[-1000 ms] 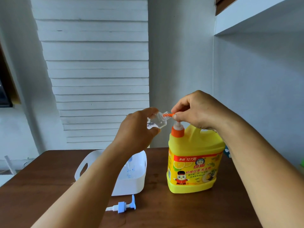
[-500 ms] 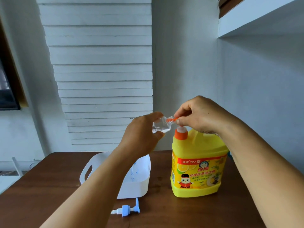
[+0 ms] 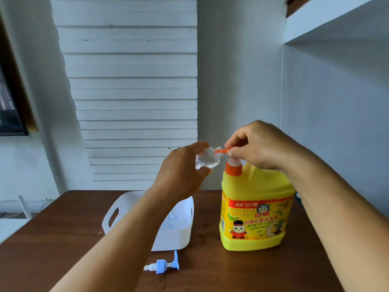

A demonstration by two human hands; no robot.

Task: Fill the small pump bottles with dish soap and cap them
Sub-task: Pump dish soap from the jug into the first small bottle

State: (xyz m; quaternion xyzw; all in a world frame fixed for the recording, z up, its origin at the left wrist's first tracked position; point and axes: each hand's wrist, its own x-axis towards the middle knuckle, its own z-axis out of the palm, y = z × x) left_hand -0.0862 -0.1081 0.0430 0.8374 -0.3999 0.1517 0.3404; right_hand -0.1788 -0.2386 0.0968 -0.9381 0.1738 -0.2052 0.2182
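Blue-and-white plastic, nearest item: pump cap [image 3: 163, 265], lying on its side on the brown wood-grain table [image 3: 63, 239], well below the left hand's grip; judged set aside so the bottle neck is free for filling.
White plastic, next back: basket [image 3: 179, 234], smooth, rounded corners, cut-out handle, directly beneath the left forearm; faint blue and clear shapes inside, too indistinct to name.
Yellow plastic, right of basket: dish soap jug [image 3: 255, 216], large, squared, glossy printed label, standing upright under the right hand; orange collar at the neck, translucent pump stem above it.
Left hand [image 3: 183, 169]: fingers and thumb curled round the small pump bottle [image 3: 207, 160], which is held in the air, tipped so its threaded mouth meets the jug's nozzle.
Bottle material: clear, hard-looking plastic, faceted highlights; fill level cannot be read.
Right hand [image 3: 259, 146]: curled over the pump head, thumb and forefinger pinching the orange nozzle [image 3: 221, 151], thin and tube-like, whose tip sits at or just inside the bottle mouth.
Reason for hold: judged that pinching steadies the spout and aligns it with the narrow opening, so pumped soap lands inside and not on the table.
Step in hand: filling; capping not yet done.
Farthest: white slatted panel [image 3: 134, 91], matt, horizontal boards, behind both grips.
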